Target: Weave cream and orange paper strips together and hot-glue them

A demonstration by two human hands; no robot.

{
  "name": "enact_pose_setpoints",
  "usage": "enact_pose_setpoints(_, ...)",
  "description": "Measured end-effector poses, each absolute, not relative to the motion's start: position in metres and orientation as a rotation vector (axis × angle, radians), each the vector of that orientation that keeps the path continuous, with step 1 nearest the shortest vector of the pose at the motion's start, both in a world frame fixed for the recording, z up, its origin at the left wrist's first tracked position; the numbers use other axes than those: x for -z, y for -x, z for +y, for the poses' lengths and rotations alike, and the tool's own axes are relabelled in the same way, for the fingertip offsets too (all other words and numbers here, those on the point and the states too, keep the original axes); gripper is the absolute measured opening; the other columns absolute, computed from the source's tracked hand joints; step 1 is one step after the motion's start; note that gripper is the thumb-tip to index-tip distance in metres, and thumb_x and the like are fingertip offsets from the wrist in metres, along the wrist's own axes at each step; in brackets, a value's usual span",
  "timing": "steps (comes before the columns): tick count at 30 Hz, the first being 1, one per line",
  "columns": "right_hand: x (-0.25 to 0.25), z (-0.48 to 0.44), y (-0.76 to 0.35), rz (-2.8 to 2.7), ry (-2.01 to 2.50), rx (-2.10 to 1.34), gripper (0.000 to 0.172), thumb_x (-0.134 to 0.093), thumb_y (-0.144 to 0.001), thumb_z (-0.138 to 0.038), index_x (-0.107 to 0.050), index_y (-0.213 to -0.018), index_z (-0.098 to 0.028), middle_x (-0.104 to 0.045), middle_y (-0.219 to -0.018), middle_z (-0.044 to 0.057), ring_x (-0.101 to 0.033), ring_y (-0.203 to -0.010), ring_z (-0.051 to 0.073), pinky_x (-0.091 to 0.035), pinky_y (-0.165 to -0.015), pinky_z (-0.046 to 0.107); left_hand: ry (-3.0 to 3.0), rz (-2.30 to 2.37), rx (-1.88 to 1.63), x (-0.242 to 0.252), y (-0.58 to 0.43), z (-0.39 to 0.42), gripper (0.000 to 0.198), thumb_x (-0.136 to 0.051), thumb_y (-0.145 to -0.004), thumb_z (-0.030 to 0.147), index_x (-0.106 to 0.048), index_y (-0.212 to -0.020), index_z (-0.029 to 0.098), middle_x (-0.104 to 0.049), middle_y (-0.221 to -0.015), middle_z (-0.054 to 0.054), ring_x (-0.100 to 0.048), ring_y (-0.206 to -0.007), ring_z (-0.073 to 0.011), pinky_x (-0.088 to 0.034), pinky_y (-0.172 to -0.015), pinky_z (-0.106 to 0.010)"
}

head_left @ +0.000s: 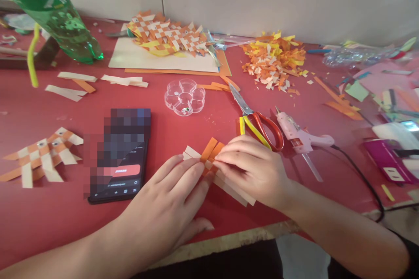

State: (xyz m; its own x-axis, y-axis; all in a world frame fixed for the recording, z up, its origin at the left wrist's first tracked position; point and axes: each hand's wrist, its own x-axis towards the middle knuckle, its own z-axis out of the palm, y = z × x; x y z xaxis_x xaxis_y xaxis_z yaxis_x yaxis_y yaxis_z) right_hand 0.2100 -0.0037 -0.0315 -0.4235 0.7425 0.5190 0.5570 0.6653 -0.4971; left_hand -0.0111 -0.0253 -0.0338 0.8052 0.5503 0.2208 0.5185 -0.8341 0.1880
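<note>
Near the front edge of the table lie orange and cream paper strips, woven across each other in a small check. My left hand rests over their left side, fingers stretched out and pressing down, the thumb apart on the table. With its fingertips, my right hand pinches an orange strip at the weave's right side. Cream strip ends stick out below the right hand. Both hands partly hide the weave. Just beyond the right hand lie red-handled scissors with yellow on the grips.
A phone and finished woven paper fish lie left. A pink glue gun with a cord is right. Behind are a clear flower-shaped tray, paper scraps, more woven fish and a green bottle.
</note>
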Motion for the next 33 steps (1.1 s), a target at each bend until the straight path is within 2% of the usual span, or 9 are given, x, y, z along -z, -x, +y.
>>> enact_pose_setpoints(7, 0.038, -0.005, -0.210, -2.181, 0.967, -0.435, 0.009, -0.069, -0.083, -0.012, -0.065, -0.088, -0.018, -0.073, -0.079, 0.003, -0.064, -0.079, 0.018, -0.056, -0.072, 0.033, -2.842, 0.879, -0.425, 0.035, 0.013, -0.028, 0.046, -0.056, -0.091, 0.051, -0.064, -0.115, 0.012, -0.059, -0.121, -0.014, -0.053, -0.118, -0.0313, -0.038, -0.108, -0.049)
enact_pose_setpoints(11, 0.039, -0.006, -0.213, -2.220, 0.924, -0.460, 0.012, -0.071, -0.081, -0.013, -0.064, -0.090, -0.018, -0.073, -0.082, 0.003, -0.063, -0.082, 0.017, -0.056, -0.079, 0.034, -2.811, 0.887, -0.417, 0.035, 0.012, -0.028, 0.043, -0.059, -0.088, 0.052, -0.065, -0.107, 0.013, -0.058, -0.119, -0.014, -0.054, -0.116, -0.0319, -0.039, -0.107, -0.050)
enact_pose_setpoints(16, 0.036, -0.007, -0.216, -2.297, 0.927, -0.456, 0.009, -0.069, -0.081, -0.012, -0.065, -0.088, -0.016, -0.072, -0.083, 0.004, -0.059, -0.086, 0.018, -0.055, -0.079, 0.035, -2.806, 0.903, -0.431, 0.033, 0.012, -0.028, 0.040, -0.060, -0.089, 0.048, -0.065, -0.108, 0.013, -0.052, -0.134, -0.014, -0.053, -0.116, -0.0304, -0.038, -0.107, -0.048)
enact_pose_setpoints(22, 0.030, -0.007, -0.215, -2.382, 0.865, -0.449, 0.020, -0.059, -0.077, -0.005, -0.071, -0.091, -0.012, -0.072, -0.094, 0.009, -0.057, -0.089, 0.021, -0.055, -0.082, 0.038, -2.833, 0.879, -0.430, 0.036, 0.011, -0.028, 0.047, -0.059, -0.089, 0.054, -0.063, -0.113, 0.014, -0.058, -0.132, -0.008, -0.051, -0.121, -0.0282, -0.024, -0.114, -0.043)
enact_pose_setpoints(26, 0.029, -0.006, -0.215, -2.391, 0.855, -0.450, 0.025, -0.055, -0.076, -0.005, -0.073, -0.093, -0.012, -0.073, -0.096, 0.010, -0.057, -0.089, 0.022, -0.056, -0.080, 0.038, -2.858, 0.868, -0.427, 0.038, 0.011, -0.028, 0.049, -0.058, -0.089, 0.054, -0.063, -0.116, 0.013, -0.061, -0.128, -0.007, -0.050, -0.121, -0.0290, -0.020, -0.115, -0.044)
enact_pose_setpoints(33, 0.029, -0.004, -0.216, -2.387, 0.854, -0.479, 0.026, -0.050, -0.075, -0.005, -0.071, -0.084, -0.016, -0.073, -0.092, 0.007, -0.057, -0.088, 0.022, -0.057, -0.077, 0.038, -2.904, 0.836, -0.436, 0.035, 0.011, -0.029, 0.047, -0.057, -0.090, 0.054, -0.062, -0.117, 0.015, -0.063, -0.122, -0.009, -0.052, -0.120, -0.0307, -0.023, -0.113, -0.048)
